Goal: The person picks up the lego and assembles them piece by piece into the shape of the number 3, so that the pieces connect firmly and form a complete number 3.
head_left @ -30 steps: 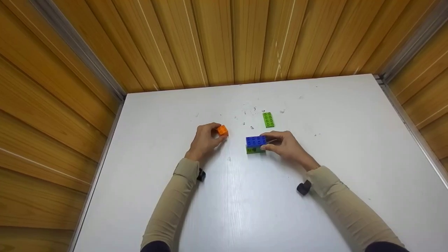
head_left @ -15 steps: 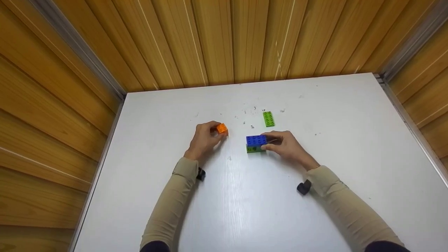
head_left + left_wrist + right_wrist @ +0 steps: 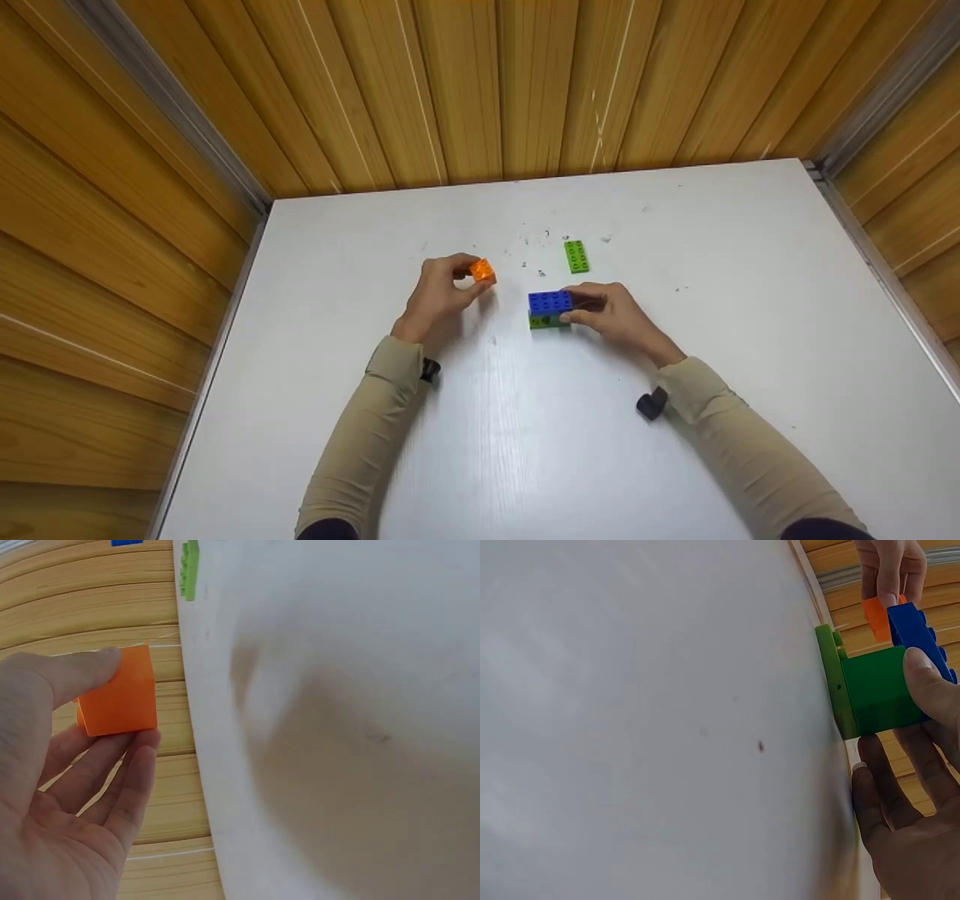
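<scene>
My left hand (image 3: pixel 437 294) pinches an orange toy brick (image 3: pixel 483 271) between thumb and fingers. The brick hangs above the table, left of the stack, as the left wrist view also shows. In the right wrist view the stack is a light green flat brick (image 3: pixel 835 682) at the bottom, a dark green brick (image 3: pixel 881 690) on it and a blue brick (image 3: pixel 919 637) on top. My right hand (image 3: pixel 616 316) grips this stack at its right end, the thumb pressed on the dark green brick near the blue one. The stack stands on the table.
A loose light green flat brick (image 3: pixel 577 256) lies studs up behind the stack. The white table (image 3: pixel 495 450) has dark marks near its middle. Wood-patterned walls (image 3: pixel 465 90) rise behind it and at both sides.
The orange brick has risen with my left hand and shifted slightly right and away from me. My right hand and the stack have stayed in place.
</scene>
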`<state>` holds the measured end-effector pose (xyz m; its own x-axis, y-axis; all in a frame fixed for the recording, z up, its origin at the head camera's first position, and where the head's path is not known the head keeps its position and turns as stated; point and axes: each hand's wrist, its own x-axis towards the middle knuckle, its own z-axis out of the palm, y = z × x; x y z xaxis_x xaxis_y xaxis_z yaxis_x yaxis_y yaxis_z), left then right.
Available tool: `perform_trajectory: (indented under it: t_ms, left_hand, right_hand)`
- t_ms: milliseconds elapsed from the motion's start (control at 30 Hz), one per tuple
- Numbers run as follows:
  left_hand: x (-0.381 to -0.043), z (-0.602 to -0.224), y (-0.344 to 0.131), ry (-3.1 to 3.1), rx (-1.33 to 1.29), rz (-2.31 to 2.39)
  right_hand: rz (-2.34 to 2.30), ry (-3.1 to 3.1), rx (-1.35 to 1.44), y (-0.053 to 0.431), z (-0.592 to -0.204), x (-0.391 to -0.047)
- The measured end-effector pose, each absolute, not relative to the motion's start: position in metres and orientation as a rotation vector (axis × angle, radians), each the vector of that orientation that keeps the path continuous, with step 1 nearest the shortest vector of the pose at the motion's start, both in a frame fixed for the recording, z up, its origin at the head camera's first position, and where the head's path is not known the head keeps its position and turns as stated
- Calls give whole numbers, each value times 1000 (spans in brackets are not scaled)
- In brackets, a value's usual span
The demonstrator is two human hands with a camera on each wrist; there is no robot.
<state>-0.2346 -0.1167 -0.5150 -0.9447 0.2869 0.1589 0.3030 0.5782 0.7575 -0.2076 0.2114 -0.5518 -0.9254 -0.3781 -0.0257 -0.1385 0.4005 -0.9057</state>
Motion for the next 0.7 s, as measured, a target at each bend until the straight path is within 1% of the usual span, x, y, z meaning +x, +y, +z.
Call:
perform_trajectory:
  t_ms: [233,700]
  left_hand:
    - [-232,-502,-114,-2768,-636,-1358]
    - [-228,-487,-102,-2645,-815,-1310]
  right_hand:
    - [-1527,2464,-501,212,-554,-208]
    - [-1515,2466,-482,211,-553,-207]
